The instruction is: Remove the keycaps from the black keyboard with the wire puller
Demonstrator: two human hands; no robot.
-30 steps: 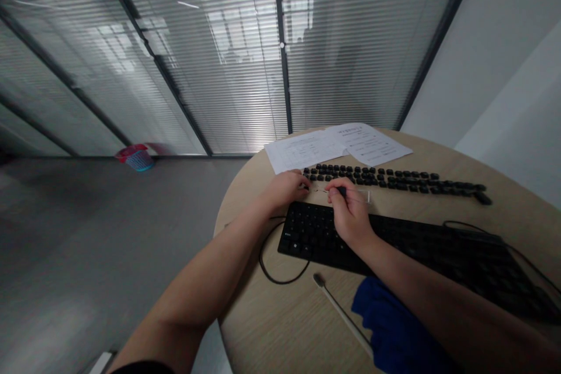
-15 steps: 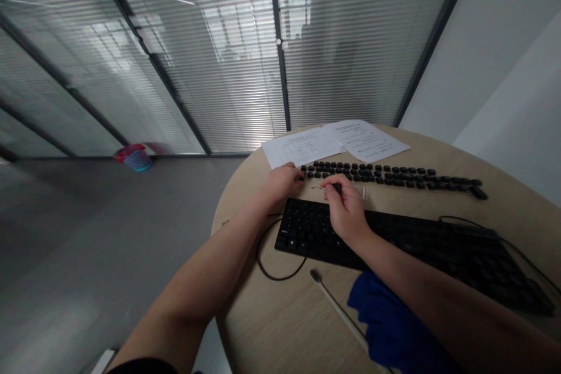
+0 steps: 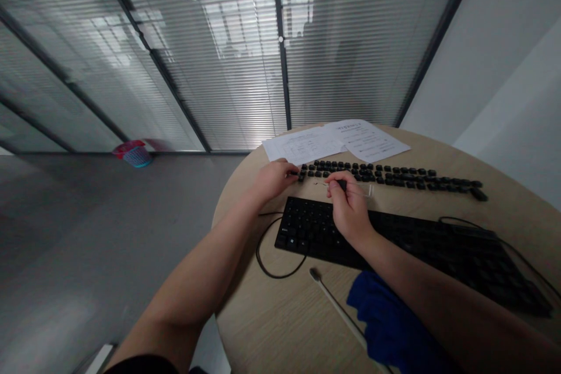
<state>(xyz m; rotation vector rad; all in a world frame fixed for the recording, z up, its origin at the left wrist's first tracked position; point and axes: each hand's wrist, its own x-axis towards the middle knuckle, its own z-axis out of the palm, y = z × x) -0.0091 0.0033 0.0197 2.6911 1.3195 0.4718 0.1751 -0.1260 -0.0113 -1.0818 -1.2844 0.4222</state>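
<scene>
Loose black keycaps [image 3: 381, 180] lie in rows across the table behind a black keyboard [image 3: 307, 222]. At the left end of these rows, my left hand [image 3: 277, 178] has its thumb and fingertips a little apart, right beside an end keycap [image 3: 301, 176]. Whether they touch it I cannot tell. Over the keyboard's back edge, my right hand [image 3: 348, 204] is closed round a keycap puller; its clear handle [image 3: 367, 190] sticks out to the right and its thin wire end [image 3: 321, 183] to the left. A small black piece [image 3: 341, 184] shows between the fingers.
Printed papers [image 3: 302, 145] lie at the table's far side. In front of the keyboard are a thin brush [image 3: 337, 307] and a blue cloth [image 3: 377, 315]. A black cable [image 3: 276, 276] loops at left. On the floor stands a basket [image 3: 137, 155].
My left hand has drawn slightly back to the left from the end keycap, which now stands in the row. My right hand has shifted slightly right, still with the puller.
</scene>
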